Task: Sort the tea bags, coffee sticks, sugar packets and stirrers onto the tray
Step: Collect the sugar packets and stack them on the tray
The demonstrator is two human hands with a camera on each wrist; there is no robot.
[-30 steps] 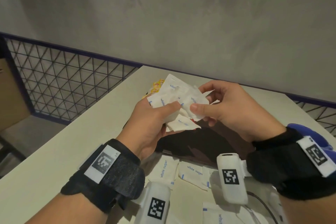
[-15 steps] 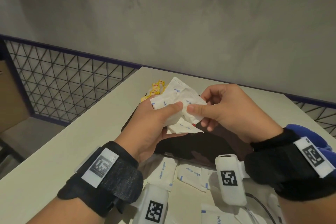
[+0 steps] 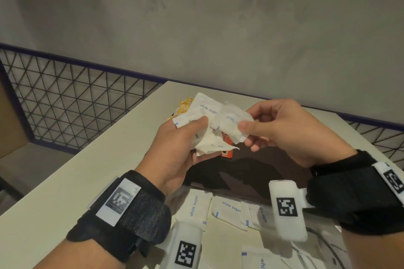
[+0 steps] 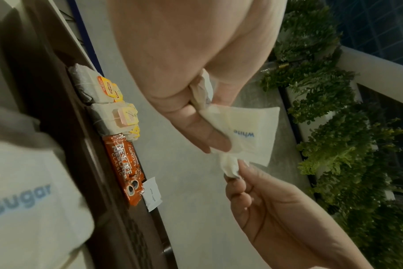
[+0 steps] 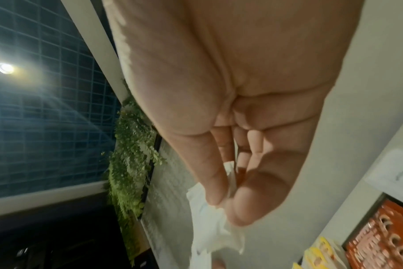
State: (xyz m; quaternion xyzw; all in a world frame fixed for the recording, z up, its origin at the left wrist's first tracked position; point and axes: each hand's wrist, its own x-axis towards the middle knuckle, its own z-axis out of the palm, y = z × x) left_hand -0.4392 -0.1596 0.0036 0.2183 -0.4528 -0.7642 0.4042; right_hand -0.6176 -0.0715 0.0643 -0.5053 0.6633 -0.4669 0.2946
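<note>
My left hand (image 3: pixel 196 135) holds a crumpled bunch of white sugar packets (image 3: pixel 204 111) above the dark tray (image 3: pixel 251 172). My right hand (image 3: pixel 244 134) pinches one packet (image 3: pixel 231 125) at the right of that bunch, thumb on top. The left wrist view has the right fingertips (image 4: pixel 236 174) on a packet corner just below the left thumb (image 4: pixel 203 131). On the tray's far end lie tea bags (image 4: pixel 108 91) with yellow tags, orange coffee sticks (image 4: pixel 124 167) and one sugar packet (image 4: pixel 152 194). No stirrers are in sight.
Several loose sugar packets (image 3: pixel 194 207) lie on the cream table (image 3: pixel 87 181) between my wrists and the tray. A wire mesh railing (image 3: pixel 65 107) runs along the left, below a grey wall. A thin cable (image 3: pixel 328 247) lies at the lower right.
My right hand has drawn its pinched packet a little to the right, away from the bunch. An orange coffee stick now shows beneath the packets.
</note>
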